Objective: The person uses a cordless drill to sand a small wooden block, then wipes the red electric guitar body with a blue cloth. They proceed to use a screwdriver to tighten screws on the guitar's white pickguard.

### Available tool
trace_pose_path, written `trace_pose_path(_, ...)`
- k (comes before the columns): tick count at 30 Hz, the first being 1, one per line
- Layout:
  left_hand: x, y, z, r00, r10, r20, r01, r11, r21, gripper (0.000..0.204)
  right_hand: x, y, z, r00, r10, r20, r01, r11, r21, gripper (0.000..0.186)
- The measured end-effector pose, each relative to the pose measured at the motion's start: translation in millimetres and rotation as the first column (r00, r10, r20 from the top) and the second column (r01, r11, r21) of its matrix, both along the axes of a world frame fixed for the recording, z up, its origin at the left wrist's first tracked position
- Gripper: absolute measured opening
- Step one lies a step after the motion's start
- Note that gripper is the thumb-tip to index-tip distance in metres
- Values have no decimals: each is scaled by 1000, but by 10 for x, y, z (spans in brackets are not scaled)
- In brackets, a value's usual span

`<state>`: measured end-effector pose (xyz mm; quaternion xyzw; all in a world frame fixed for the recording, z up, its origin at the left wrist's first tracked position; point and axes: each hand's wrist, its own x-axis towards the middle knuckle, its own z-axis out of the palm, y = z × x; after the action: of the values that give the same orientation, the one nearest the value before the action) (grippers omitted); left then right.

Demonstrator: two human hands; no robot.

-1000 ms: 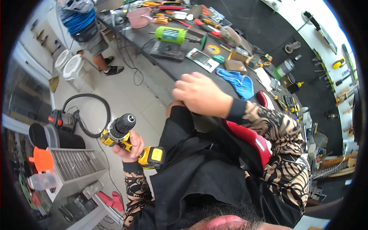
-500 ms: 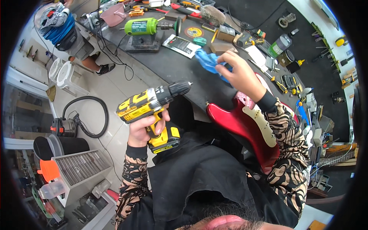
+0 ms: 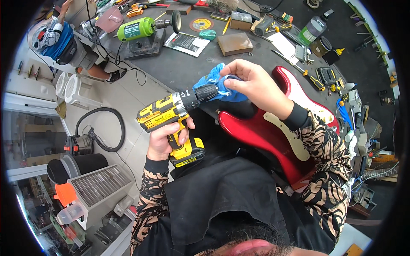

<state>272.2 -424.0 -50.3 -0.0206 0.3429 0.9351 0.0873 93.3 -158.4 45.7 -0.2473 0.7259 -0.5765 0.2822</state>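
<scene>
My left hand grips a yellow and black cordless drill by its handle, its chuck tilted up to the right. In my right hand a blue cloth is pinched between fingers and thumb. The cloth hangs at the drill's chuck and seems to touch it; part of it lies behind the chuck. Below my right forearm a glossy red guitar body with a cream pickguard rests at the bench edge, partly covered by my sleeve.
A green bench motor with a grinding wheel stands at the back left. Beyond the cloth lie a brown block, a flat packet and a yellow disc. A vacuum cleaner sits on the floor. Another person stands far left.
My right hand has brought the blue cloth left and down to the drill's chuck. The drill has shifted slightly right, and the whole view has moved a little.
</scene>
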Motion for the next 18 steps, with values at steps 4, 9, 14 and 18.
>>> trace_pose_path(4,21,4,-8,1000,19,6,-19,1000,19,47,68,-51,34,987,-20,158,34,996,-86,22)
trace_pose_path(9,-9,8,-87,1000,4,-22,-3,998,56,46,60,-45,-83,984,13,180,3,996,-84,18)
trace_pose_path(14,-36,24,-108,1000,17,-4,-17,997,79,55,29,-50,-140,991,15,134,2,992,-127,13)
trace_pose_path(18,-35,16,-139,1000,13,-8,-12,989,145,58,26,-89,-126,995,14,101,-3,994,-113,14)
